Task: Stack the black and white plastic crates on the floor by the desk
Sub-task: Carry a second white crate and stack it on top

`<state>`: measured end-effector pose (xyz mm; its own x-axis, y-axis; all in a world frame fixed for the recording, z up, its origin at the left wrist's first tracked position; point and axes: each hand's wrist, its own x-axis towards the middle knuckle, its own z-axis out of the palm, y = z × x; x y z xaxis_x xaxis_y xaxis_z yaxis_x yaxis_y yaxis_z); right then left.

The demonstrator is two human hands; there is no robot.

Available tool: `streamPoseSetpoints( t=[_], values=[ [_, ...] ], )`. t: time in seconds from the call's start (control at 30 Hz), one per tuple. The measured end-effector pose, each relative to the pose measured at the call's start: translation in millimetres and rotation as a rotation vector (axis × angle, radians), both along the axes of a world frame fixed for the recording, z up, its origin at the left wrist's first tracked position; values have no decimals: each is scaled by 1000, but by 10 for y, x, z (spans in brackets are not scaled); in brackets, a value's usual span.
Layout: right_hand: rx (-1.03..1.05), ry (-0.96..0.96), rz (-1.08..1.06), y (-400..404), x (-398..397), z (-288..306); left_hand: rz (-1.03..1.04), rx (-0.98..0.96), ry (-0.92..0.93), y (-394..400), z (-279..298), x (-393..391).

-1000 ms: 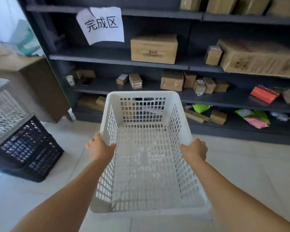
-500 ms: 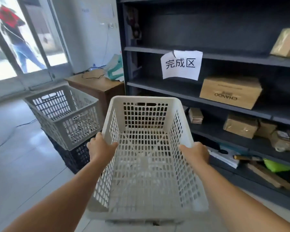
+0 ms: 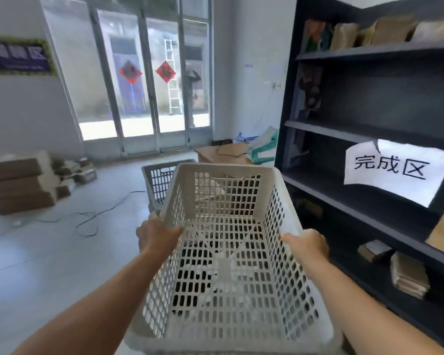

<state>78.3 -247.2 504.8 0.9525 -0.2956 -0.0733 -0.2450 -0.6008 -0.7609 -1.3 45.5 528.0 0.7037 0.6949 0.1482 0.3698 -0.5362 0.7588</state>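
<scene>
- I am carrying a white crate (image 3: pixel 226 242) in front of me, at the centre of my view, its open top facing up and nothing inside it.
- My left hand (image 3: pixel 157 237) grips the left rim, thumb hooked over the inside wall; my right hand (image 3: pixel 306 243) grips the right rim the same way.
- At 11 o'clock beyond the carried crate stands another pale crate (image 3: pixel 159 180), partly hidden; whether a black one sits under it I cannot tell from here.
- The wooden bench (image 3: pixel 215 153) is at 12 o'clock, just behind that crate, beside the dark shelf unit (image 3: pixel 369 129) at 3 o'clock.
- Judging by this, I am in the carrying step, heading for the stack.
- The next move calls for squaring my crate's base over the standing crate's rim and lowering it level so it nests without catching an edge.
</scene>
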Motion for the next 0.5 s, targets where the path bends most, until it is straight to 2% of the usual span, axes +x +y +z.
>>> streamPoseSetpoints(
  t=[0.13, 0.5],
  values=[
    [10, -35, 102, 179, 406, 197, 93, 30, -8, 113, 175, 110],
    [46, -98, 174, 937, 1406, 551, 166, 33, -53, 754, 539, 810]
  ],
)
